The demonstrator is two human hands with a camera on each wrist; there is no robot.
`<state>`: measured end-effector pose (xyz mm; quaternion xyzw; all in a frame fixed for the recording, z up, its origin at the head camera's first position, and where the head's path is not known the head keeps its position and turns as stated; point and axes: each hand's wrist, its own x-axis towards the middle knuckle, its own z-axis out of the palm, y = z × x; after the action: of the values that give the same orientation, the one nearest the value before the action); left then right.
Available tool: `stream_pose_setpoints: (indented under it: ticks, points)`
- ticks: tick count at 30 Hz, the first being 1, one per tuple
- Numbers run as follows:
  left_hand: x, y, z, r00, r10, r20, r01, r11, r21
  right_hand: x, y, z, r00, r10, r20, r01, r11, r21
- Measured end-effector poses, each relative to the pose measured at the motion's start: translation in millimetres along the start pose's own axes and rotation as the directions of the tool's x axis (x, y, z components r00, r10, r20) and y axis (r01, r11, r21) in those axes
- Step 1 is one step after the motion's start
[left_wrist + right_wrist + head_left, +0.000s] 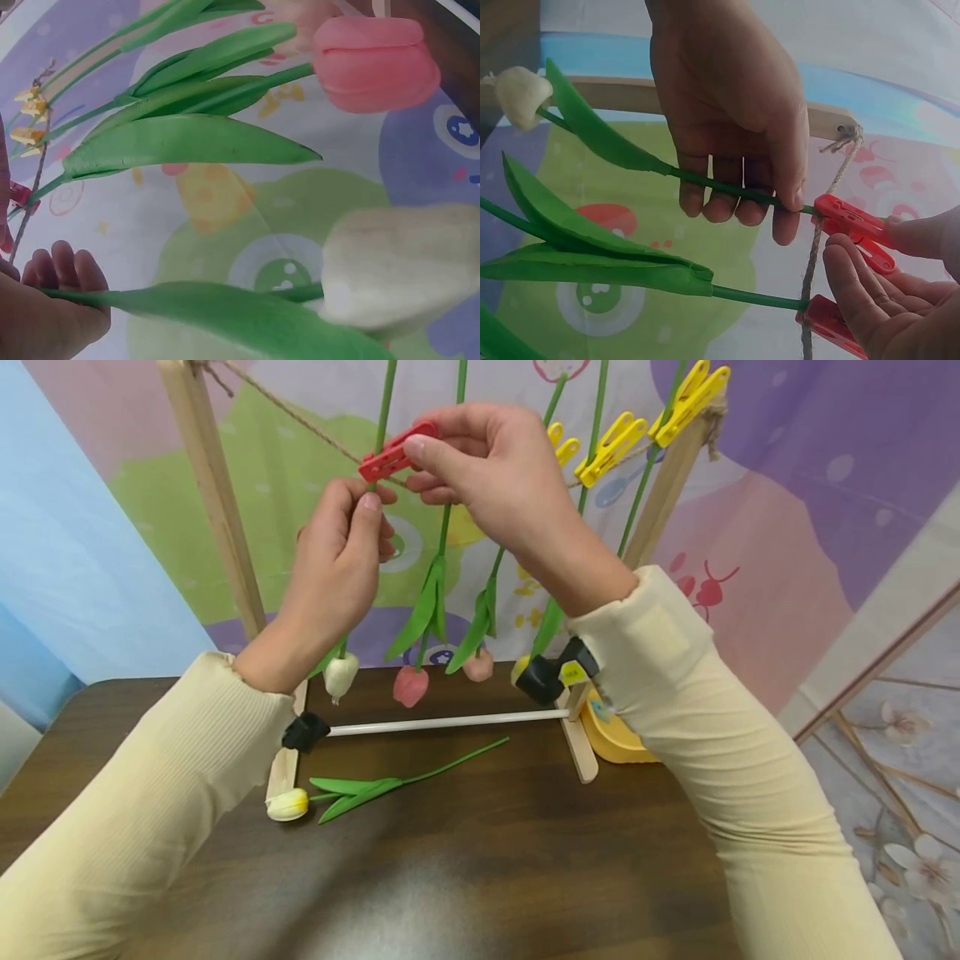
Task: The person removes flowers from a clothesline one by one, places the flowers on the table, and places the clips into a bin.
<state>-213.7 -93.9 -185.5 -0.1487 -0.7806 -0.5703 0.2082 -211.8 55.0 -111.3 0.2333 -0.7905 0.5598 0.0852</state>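
A white artificial tulip (342, 675) hangs head down, and my left hand (337, 547) pinches its green stem between thumb and forefinger. Just above those fingertips, my right hand (510, 472) holds a red clothespin (390, 453) by its handle end. In the right wrist view the clothespin's (847, 217) front end lies over both the stem (720, 187) and the twine (811, 262). Beside it, a second red clothespin (831, 322) clips another stem to the twine; in the head view my right hand hides that one. The pink tulip (411, 686) hangs to the right of the white one.
Yellow clothespins (613, 450) hold more hanging tulips on the right. The twine runs between two wooden posts (213, 493), joined low down by a white rod (450, 722). A yellow-white tulip (288, 805) lies on the brown table (487, 868); a yellow container (618, 735) stands behind the right foot.
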Motion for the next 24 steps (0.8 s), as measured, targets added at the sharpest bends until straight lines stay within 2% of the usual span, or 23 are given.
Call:
stream_pose_setpoints:
  ticks: [5, 15, 24]
  points:
    - [1.9, 1.1, 0.9, 1.000, 0.006, -0.021, -0.006, 1.000, -0.016, 0.5, 1.2, 0.9, 1.000, -0.002, 0.005, 0.002, 1.000, -0.001]
    - [3.3, 1.9, 0.3, 0.999, 0.044, -0.024, -0.042, 0.998, 0.053, 0.8, 2.5, 0.7, 1.000, 0.000, -0.007, 0.000, 0.999, 0.032]
    - [1.7, 2.9, 0.8, 0.999, 0.047, -0.025, -0.044, 0.996, 0.083, 0.3, 8.5, 1.5, 0.997, -0.041, -0.063, 0.046, 0.995, 0.091]
